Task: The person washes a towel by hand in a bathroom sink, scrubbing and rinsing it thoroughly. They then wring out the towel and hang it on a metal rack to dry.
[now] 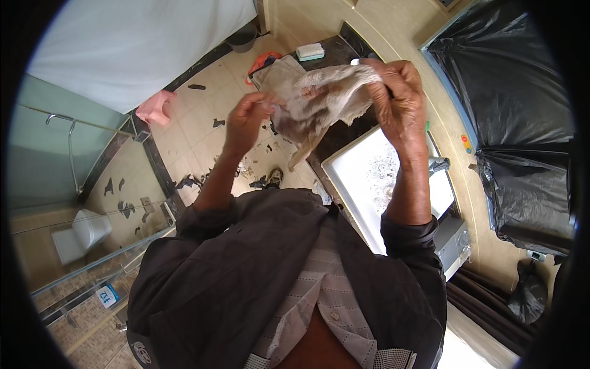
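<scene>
A stained, off-white rag point(319, 98) hangs between my two hands above a dark countertop. My left hand point(249, 117) is closed in a pinch at the rag's left edge. Higher up on the right, my right hand point(399, 92) grips the rag's upper right corner between thumb and fingers. The cloth is spread and creased, with a brownish patch near its middle and one corner drooping toward the floor. Below my right forearm lies a white sink basin point(378, 163) specked with dark dirt.
A white and green sponge point(310, 51) rests on the dark counter's far end. Dark scraps point(187, 182) litter the tiled floor near a pink plastic stool point(156, 108). Black plastic sheeting point(501, 80) covers the right wall, and a toilet point(89, 230) stands behind glass at left.
</scene>
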The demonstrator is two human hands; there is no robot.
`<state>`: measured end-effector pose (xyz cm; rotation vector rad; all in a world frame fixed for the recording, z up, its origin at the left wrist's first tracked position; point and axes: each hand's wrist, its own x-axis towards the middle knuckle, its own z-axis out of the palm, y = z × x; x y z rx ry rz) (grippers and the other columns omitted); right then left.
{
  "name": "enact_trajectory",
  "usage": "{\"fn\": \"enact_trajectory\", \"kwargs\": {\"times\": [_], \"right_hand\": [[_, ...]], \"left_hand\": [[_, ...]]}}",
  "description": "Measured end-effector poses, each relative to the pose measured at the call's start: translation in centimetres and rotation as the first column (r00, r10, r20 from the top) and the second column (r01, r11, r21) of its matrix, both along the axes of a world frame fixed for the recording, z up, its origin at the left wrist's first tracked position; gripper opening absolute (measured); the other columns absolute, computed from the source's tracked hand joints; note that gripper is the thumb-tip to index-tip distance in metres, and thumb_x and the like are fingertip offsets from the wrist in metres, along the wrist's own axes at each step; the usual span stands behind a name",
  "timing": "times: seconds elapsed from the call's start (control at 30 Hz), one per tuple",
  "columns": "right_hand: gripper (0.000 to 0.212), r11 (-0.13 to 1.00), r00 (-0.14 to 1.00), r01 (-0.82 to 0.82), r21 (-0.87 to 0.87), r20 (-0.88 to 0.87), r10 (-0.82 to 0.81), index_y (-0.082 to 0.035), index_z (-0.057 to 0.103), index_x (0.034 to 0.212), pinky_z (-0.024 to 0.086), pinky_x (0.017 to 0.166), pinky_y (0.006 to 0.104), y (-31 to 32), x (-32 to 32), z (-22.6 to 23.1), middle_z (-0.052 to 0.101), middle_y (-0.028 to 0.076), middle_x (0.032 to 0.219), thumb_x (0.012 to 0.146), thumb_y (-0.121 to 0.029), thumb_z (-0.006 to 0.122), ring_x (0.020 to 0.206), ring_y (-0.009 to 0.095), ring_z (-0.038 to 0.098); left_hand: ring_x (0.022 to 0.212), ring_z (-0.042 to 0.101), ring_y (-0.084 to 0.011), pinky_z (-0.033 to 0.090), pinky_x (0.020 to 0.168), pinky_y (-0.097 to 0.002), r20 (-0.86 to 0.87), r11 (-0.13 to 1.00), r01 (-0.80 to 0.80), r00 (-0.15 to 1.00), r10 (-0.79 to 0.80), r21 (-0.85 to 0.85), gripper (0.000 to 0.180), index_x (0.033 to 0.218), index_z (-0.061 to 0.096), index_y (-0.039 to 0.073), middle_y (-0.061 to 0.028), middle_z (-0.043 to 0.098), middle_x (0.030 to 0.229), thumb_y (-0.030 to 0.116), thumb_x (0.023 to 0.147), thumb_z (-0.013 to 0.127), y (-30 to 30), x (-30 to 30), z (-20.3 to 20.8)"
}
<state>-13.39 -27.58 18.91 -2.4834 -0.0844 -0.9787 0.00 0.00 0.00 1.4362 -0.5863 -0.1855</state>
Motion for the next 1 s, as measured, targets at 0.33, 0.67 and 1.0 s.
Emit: {"fn": "enact_trajectory", "kwargs": {"times": [0.33, 0.67, 1.0], "right_hand": [[0.034, 0.967, 0.983, 0.162, 0.194, 0.050, -0.175, -0.010, 0.071, 0.127, 0.057, 0.073, 0.0335, -2.4, 2.4, -3.1, 0.077, 0.013, 0.092, 0.104, -0.034, 0.061, 0.081, 0.021, 0.073], [0.060, 0.338, 0.939, -0.167, 0.926, 0.045, 0.342, -0.011, 0.048, 0.149, 0.059, 0.086, 0.0347, 1.6, 6.1, -7.5, 0.067, 0.009, 0.123, 0.107, -0.052, 0.045, 0.100, 0.019, 0.069], [0.049, 0.009, 0.898, -0.171, 0.985, 0.152, 0.412, -0.003, 0.046, 0.149, 0.046, 0.108, 0.0400, 5.3, 6.9, -6.6, 0.060, 0.016, 0.136, 0.111, -0.031, 0.033, 0.123, 0.027, 0.059]], "left_hand": [[0.095, 0.064, -0.0134, 0.053, 0.083, -0.0282, 0.343, 0.949, -0.305, 0.903, 0.260, 0.084, 0.019, 0.118, 0.065, 0.001, -0.0063, 0.068, 0.108, 0.012, 0.103, 0.061, 2.9, 1.1, 7.4], [0.098, 0.063, -0.0102, 0.051, 0.087, -0.0267, -0.088, 0.966, -0.242, 0.964, 0.250, 0.092, 0.025, 0.120, 0.066, 0.001, -0.0044, 0.069, 0.104, 0.019, 0.106, 0.059, 4.3, 1.1, 4.0], [0.115, 0.065, -0.0253, 0.057, 0.096, -0.0411, -0.687, 0.919, -0.141, 0.707, -0.167, -0.368, 0.040, 0.139, 0.049, 0.005, -0.0151, 0.063, 0.128, 0.026, 0.106, 0.056, 5.5, -3.6, 0.3]]}}
